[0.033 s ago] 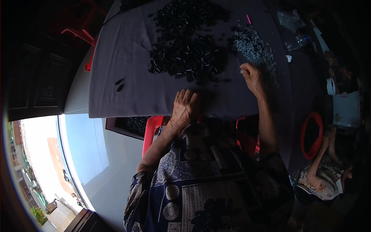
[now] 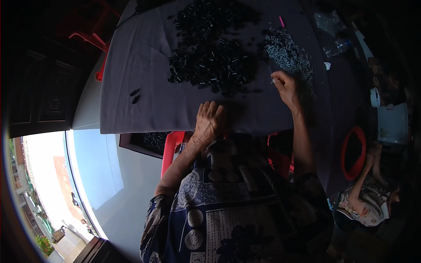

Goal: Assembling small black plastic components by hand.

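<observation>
A grey cloth-covered table (image 2: 144,109) carries a broad heap of small black cylindrical parts (image 2: 210,57) in its middle. A smaller heap of silvery-grey parts (image 2: 287,52) lies to the right of it. My left hand (image 2: 209,120) rests palm down on the cloth near the front edge, fingers spread, holding nothing. At the near edge of the silvery heap, my right hand (image 2: 285,87) has its fingertips pinched on a small light part. Two stray black pieces (image 2: 135,95) lie apart at the left.
A tray of black parts (image 2: 149,141) and a red stool (image 2: 173,147) sit below the table's front edge. A pink stick (image 2: 281,21) and plastic bags (image 2: 333,26) lie at the far right. Another person (image 2: 364,201) sits on the floor beside a red hoop (image 2: 353,153).
</observation>
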